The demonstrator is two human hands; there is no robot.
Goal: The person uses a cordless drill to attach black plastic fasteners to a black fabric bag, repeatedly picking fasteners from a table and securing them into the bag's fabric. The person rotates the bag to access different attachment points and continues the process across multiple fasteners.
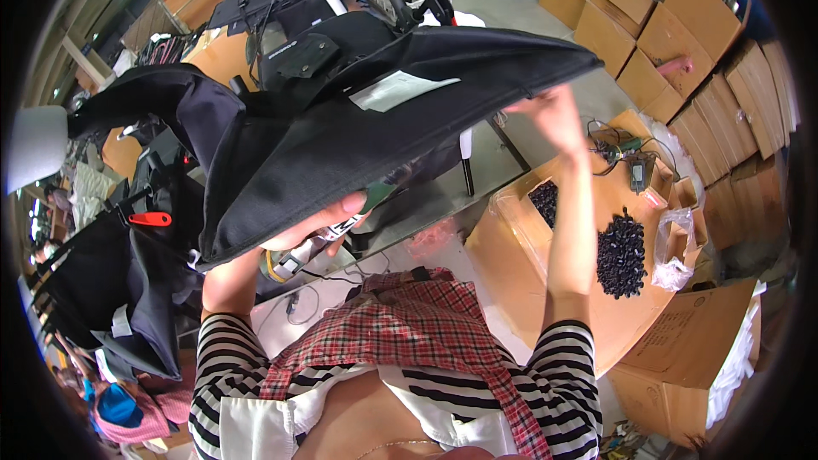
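A large black fabric panel (341,149) with a stitched edge and a white label (396,91) spreads across the middle in front of me. Under its near edge, my left hand (315,226) is closed around a partly hidden object (377,198) with green and white parts; its kind I cannot make out. At the panel's right edge is my right hand (550,115), smeared by motion. Its fingers point left at the fabric's underside, and whether they grip it I cannot tell. Black frame tubes (434,0) rise behind the panel.
On the right, a cardboard-topped surface (528,230) carries a pile of small black parts (622,255), a clear plastic bag (676,251) and a cabled black adapter (637,175). Open cartons (665,43) stand beyond. Another black fabric piece (128,281) with a red lever (150,219) lies left.
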